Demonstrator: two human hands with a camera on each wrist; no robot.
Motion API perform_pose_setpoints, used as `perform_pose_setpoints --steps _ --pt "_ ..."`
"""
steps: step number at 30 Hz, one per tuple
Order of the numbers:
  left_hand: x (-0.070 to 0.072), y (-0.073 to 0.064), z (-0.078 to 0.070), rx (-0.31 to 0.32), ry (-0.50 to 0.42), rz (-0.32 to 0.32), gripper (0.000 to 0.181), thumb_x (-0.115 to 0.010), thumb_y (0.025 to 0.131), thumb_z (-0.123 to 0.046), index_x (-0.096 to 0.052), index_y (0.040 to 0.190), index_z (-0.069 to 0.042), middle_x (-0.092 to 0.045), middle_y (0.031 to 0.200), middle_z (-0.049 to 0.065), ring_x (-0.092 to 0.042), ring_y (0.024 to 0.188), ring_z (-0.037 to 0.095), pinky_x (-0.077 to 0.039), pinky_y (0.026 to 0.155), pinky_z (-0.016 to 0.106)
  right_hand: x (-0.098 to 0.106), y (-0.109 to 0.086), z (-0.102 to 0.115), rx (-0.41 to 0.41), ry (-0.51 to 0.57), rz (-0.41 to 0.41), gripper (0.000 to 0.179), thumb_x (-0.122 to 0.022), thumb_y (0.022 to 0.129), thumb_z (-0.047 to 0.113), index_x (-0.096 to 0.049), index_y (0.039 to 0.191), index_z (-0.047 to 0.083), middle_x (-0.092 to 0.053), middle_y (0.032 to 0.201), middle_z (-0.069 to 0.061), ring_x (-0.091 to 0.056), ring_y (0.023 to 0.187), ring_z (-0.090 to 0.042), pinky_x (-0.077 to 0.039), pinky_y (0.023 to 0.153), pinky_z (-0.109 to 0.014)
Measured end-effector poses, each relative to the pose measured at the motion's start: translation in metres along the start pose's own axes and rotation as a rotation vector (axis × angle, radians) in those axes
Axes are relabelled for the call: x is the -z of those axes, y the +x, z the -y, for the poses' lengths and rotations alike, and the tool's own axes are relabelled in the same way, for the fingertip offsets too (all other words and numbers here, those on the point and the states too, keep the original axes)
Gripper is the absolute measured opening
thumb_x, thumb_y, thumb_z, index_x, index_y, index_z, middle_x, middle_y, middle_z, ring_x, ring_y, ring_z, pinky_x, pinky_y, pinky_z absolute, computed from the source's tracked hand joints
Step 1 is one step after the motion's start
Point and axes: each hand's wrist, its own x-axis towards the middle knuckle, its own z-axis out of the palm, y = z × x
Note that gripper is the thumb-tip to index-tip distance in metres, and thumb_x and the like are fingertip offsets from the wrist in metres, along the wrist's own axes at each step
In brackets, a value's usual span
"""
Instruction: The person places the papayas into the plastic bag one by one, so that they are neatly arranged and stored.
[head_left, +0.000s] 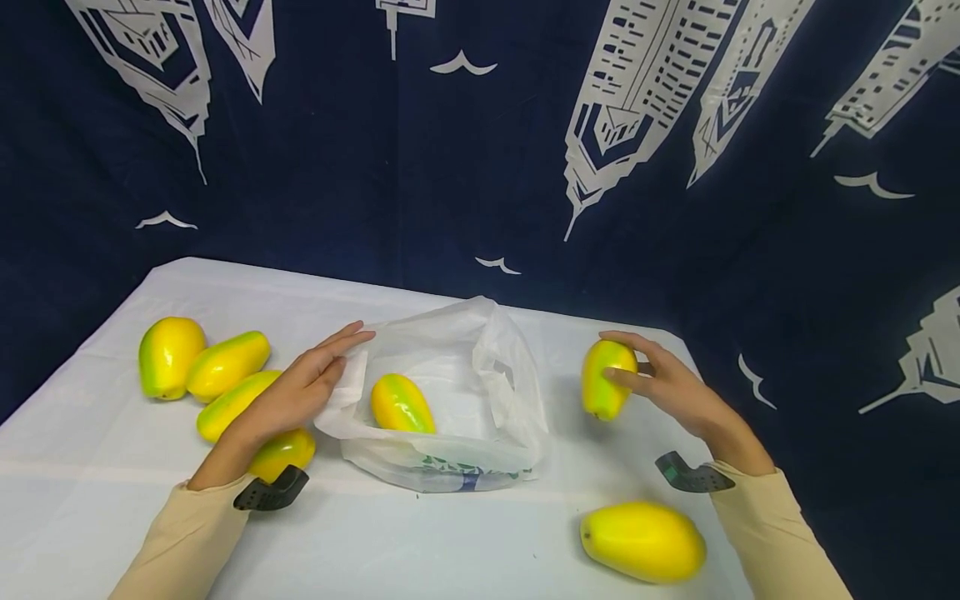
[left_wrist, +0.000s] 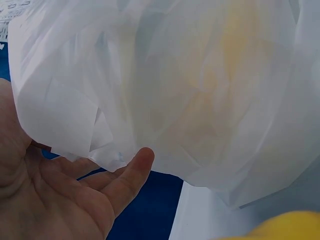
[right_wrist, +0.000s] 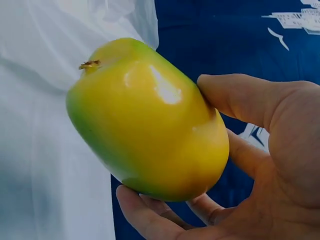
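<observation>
My right hand [head_left: 671,387] grips a yellow-green papaya [head_left: 606,379] by its sides, to the right of the white plastic bag [head_left: 442,467]. In the right wrist view its brown stem end points away from the palm, with the thumb and fingers around the papaya [right_wrist: 150,120]. My left hand [head_left: 300,387] lies along the bag's left rim, fingers straight and touching it. In the left wrist view the thumb [left_wrist: 132,180] overlaps the lower edge of the bag [left_wrist: 165,110]. Inside the wide-mouthed bag lies one papaya [head_left: 401,404].
Several papayas lie on the left of the white-covered table [head_left: 360,550], including one at the far left [head_left: 171,358] and one partly behind my left wrist [head_left: 283,454]. A larger papaya [head_left: 643,542] lies at the front right. A dark blue patterned cloth [head_left: 337,208] hangs behind.
</observation>
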Motion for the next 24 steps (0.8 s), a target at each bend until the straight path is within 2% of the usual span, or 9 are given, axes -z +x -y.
perform_pose_setpoints --steps 9,16,24 --pt "0.000 -0.001 -0.002 -0.013 0.002 -0.001 0.047 -0.034 0.107 -0.005 -0.039 0.153 -0.010 -0.015 0.168 0.009 -0.009 0.156 0.034 -0.012 0.123 0.062 -0.009 0.014 0.024 0.091 0.022 -0.002 0.066 -0.066 0.098 0.031 -0.035 0.155 0.021 -0.032 0.159 -0.011 -0.038 0.138 -0.046 -0.033 0.110 -0.072" --pt "-0.001 0.000 0.000 -0.008 0.006 0.001 0.048 -0.033 0.107 -0.005 -0.039 0.154 -0.011 -0.014 0.169 0.008 -0.009 0.156 0.033 -0.012 0.123 0.062 -0.021 0.022 0.048 0.111 0.026 0.001 0.063 -0.068 0.096 0.030 -0.040 0.152 0.023 -0.028 0.159 -0.011 -0.033 0.142 -0.047 -0.034 0.109 -0.072" --pt "0.001 -0.001 -0.001 -0.028 0.014 -0.005 0.048 -0.034 0.107 -0.004 -0.040 0.153 -0.011 -0.016 0.168 0.009 -0.010 0.156 0.034 -0.014 0.122 0.062 -0.041 0.035 0.068 0.223 0.030 0.064 0.059 -0.070 0.094 0.022 -0.047 0.148 0.020 -0.042 0.154 -0.005 -0.044 0.138 -0.038 -0.045 0.108 -0.058"
